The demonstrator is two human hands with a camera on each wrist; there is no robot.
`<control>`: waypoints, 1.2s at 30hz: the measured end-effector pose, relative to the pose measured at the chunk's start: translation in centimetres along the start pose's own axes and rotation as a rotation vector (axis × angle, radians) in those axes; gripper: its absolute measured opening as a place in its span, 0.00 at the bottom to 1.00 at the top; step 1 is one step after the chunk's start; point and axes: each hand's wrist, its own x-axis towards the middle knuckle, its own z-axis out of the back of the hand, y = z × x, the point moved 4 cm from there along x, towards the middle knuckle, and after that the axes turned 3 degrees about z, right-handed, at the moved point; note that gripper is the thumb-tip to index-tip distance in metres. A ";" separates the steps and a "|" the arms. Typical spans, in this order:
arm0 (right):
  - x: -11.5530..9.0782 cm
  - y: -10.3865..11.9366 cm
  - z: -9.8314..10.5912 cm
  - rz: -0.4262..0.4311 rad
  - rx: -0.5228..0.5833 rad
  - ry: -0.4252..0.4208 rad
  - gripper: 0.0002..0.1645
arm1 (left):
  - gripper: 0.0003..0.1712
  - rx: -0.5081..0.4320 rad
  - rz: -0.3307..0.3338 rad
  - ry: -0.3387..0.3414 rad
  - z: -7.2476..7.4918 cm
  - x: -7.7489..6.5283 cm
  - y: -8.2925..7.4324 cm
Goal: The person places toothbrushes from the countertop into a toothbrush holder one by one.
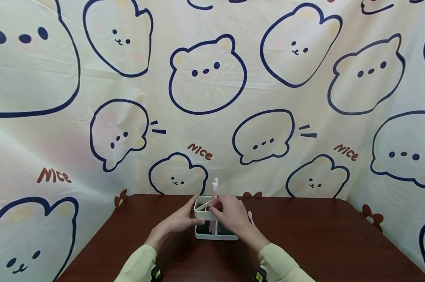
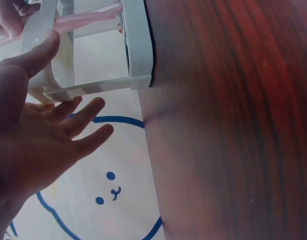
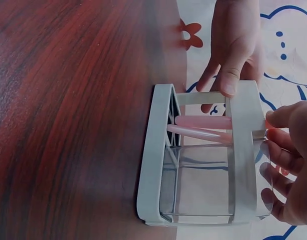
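A white toothbrush holder [image 1: 217, 237] with a divided top tier stands on the table. My left hand [image 1: 178, 220] grips its left side, thumb on the upper rim and fingers around the back, as the left wrist view shows. Two pink toothbrush handles [image 3: 203, 121] reach down through the holder to its base. With thumb and fingertips, my right hand [image 1: 231, 213] pinches a pink toothbrush [image 1: 214, 192] at the top tier, its white head upward. A clear cup [image 3: 203, 185] sits in the holder's right part, mostly hidden by my right hand in the head view.
The dark brown wooden table [image 1: 304, 243] extends around the holder. A small pale object [image 1: 251, 217] shows just right of my right hand, its kind unclear. Behind hangs a cream cloth [image 1: 212, 129] printed with bear outlines.
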 end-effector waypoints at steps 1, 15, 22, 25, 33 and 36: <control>-0.1 0.0 0.0 -0.001 -0.010 0.001 0.08 | 0.53 -0.002 -0.002 0.002 0.0 0.0 0.0; -0.8 -0.3 0.2 -0.006 -0.067 0.001 0.13 | 0.53 -0.001 -0.006 0.001 -0.1 0.0 0.0; -1.3 -0.8 0.8 0.049 -0.073 -0.043 0.11 | 0.53 -0.004 -0.003 -0.005 0.0 -0.2 -0.2; -1.5 -1.0 1.1 0.064 -0.053 -0.054 0.09 | 0.53 0.001 -0.001 -0.009 0.1 -0.2 -0.3; -2.3 -1.9 2.0 0.069 0.003 -0.083 0.06 | 0.53 0.002 0.004 -0.021 0.2 -0.2 -0.3; -2.7 -2.4 2.4 0.075 0.008 -0.116 0.06 | 0.53 0.001 -0.001 -0.014 0.1 -0.3 -0.3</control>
